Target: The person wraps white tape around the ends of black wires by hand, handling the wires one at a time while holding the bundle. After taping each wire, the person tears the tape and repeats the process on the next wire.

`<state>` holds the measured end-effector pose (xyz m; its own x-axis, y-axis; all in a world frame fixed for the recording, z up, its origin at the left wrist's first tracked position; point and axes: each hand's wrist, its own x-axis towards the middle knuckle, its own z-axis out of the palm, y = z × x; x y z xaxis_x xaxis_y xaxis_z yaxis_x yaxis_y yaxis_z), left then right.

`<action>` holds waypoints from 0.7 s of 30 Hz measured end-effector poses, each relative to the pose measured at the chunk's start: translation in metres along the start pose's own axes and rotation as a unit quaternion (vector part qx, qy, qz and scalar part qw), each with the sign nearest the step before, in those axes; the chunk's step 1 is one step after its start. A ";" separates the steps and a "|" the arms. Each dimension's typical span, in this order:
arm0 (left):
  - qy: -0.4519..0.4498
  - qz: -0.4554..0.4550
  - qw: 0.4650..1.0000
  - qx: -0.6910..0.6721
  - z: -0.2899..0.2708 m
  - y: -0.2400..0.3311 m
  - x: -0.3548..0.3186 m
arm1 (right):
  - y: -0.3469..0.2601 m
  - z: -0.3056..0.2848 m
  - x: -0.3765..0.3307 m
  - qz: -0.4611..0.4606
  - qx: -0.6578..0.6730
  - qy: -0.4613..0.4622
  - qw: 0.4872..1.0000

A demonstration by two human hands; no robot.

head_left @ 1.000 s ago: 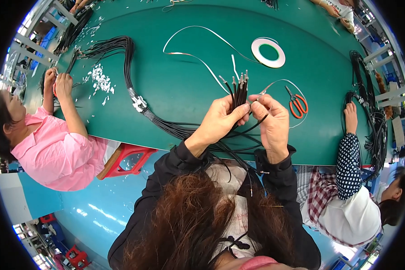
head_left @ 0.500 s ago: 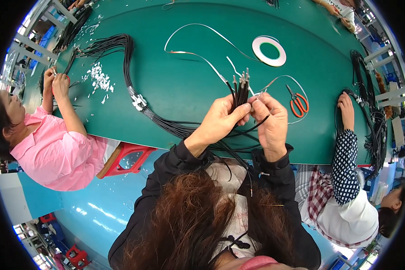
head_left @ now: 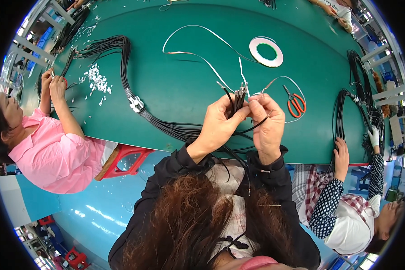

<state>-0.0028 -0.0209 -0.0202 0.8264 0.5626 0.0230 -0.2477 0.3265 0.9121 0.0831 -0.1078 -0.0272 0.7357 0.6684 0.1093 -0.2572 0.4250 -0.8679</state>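
Head view: both forearms are coming up from the lower edge in black sleeves, hands meeting above the near edge of the green counter [head_left: 184,67]. Left hand [head_left: 218,123] is standing upright, palm turned inward, grip closing around a bundle of black wires [head_left: 237,100] just below their metal-tipped ends. Right hand [head_left: 267,123] is sitting just beside it, fingers curling in, grip narrow and pinching one black wire that is running across between the two hands (exact contact point is hard to make out).

The bundle is standing roughly upright above the counter, tips pointing away from the person; its lower run is dropping behind the hands and over the counter edge, hidden by wrists and hair.

Around it: orange-handled scissors [head_left: 296,104] are lying right of the hands, a white tape roll [head_left: 266,51] is lying farther back, and a long black cable harness [head_left: 126,85] is trailing off to the left.

A person in pink [head_left: 54,148] is working at the left, and another in a dotted sleeve [head_left: 342,155] at the right (both partly cut off by the rim).
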 end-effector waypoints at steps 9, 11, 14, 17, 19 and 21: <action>0.000 -0.003 1.000 0.015 -0.006 -0.003 0.002 | -0.007 -0.005 0.002 -0.016 -0.008 0.015 1.000; -0.016 -0.004 0.999 0.036 -0.008 -0.005 0.002 | -0.005 -0.005 0.002 -0.014 -0.003 0.008 1.000; -0.017 0.000 0.999 0.039 -0.009 -0.004 0.000 | -0.003 -0.004 0.002 -0.006 0.007 -0.009 1.000; -0.003 0.004 1.000 0.024 -0.012 0.001 0.000 | -0.005 -0.004 0.001 -0.022 -0.084 -0.034 0.996; -0.013 0.041 0.999 -0.001 -0.017 0.010 0.007 | -0.007 -0.005 0.001 -0.014 -0.082 -0.041 0.996; -0.014 0.059 0.998 -0.014 -0.019 0.016 0.011 | -0.008 -0.006 0.002 -0.003 -0.079 -0.056 0.995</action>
<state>-0.0076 0.0051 -0.0136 0.8047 0.5765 0.1417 -0.3574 0.2800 0.8910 0.0907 -0.1137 -0.0226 0.6605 0.7337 0.1595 -0.1455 0.3335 -0.9315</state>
